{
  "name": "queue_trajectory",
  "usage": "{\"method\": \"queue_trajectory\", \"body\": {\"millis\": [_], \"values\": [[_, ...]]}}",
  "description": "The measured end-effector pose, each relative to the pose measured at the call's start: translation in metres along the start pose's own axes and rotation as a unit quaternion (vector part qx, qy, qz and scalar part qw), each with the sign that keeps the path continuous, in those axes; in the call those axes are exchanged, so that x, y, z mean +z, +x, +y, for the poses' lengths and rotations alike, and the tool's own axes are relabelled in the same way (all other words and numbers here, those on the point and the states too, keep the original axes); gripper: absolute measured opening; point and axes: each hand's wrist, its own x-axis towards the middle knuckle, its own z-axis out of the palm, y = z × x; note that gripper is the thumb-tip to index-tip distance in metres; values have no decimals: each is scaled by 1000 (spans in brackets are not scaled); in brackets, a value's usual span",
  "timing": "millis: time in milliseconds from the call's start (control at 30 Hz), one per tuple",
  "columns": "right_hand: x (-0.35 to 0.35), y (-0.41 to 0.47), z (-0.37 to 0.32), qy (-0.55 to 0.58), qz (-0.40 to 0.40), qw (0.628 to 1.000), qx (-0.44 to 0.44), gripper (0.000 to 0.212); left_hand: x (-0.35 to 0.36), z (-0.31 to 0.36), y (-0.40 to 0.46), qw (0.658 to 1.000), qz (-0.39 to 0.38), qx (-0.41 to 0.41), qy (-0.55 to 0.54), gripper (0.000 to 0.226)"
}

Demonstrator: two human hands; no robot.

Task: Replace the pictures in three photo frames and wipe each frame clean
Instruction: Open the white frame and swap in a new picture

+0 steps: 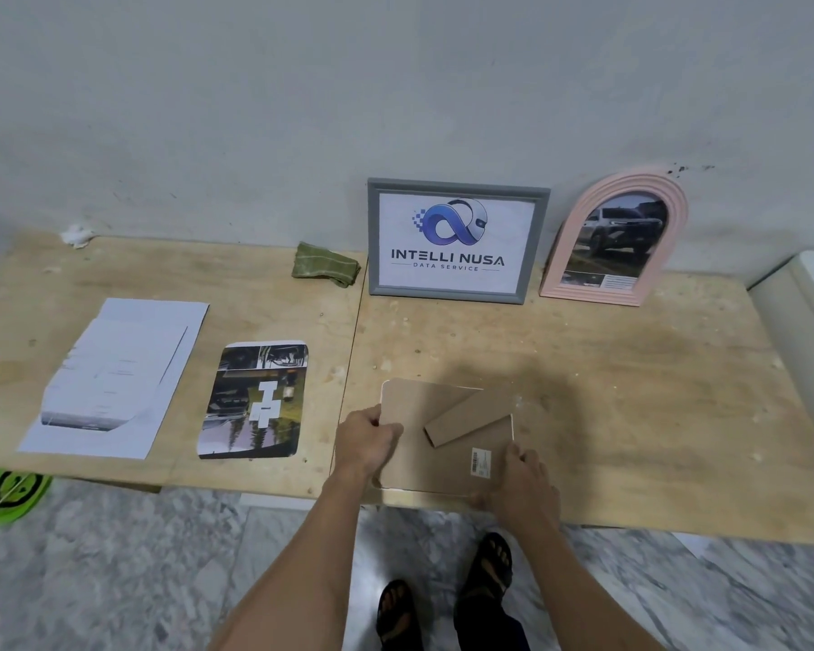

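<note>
Hands at the front edge of the wooden table (583,368). Left hand (366,439) grips the left side of a face-down frame (424,444), fingers curled over its edge; right hand (525,472) pinches its near right corner beside a barcode sticker (481,461). Cardboard stand (471,420) lies across the backing. Grey frame (457,242) and pink arched frame (616,237) lean upright against the wall at the back edge. Green cloth (325,264) sits left of the grey frame. Loose photo (255,399) and paper sheets (114,378) lie toward the left end.
</note>
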Motion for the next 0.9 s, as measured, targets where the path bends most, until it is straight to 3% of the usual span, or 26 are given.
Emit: {"method": "queue_trajectory", "body": {"millis": [133,267,400,567,733,833,900], "values": [[-1,1,0,-1,-3,1000,2,99,2,-9,0,1000,28,-3,-7,27],[-1,0,1,-7,-4,1000,-4,102,-6,-24,13,997,22,-59,-47,6],[0,1,4,-18,-4,1000,-13,102,-18,-32,19,986,2,-95,-141,20],[1,0,6,-26,-19,999,-18,105,-34,-42,20,972,11,-116,-205,19],[-5,-3,6,-50,-18,998,-33,95,-59,-52,18,964,-6,-123,-235,18],[-19,-2,12,94,-62,994,-5,88,-58,-48,14,958,-16,-119,-260,23],[-35,-3,20,282,-87,955,19,59,-48,-39,10,955,-25,-114,-272,25]]}}
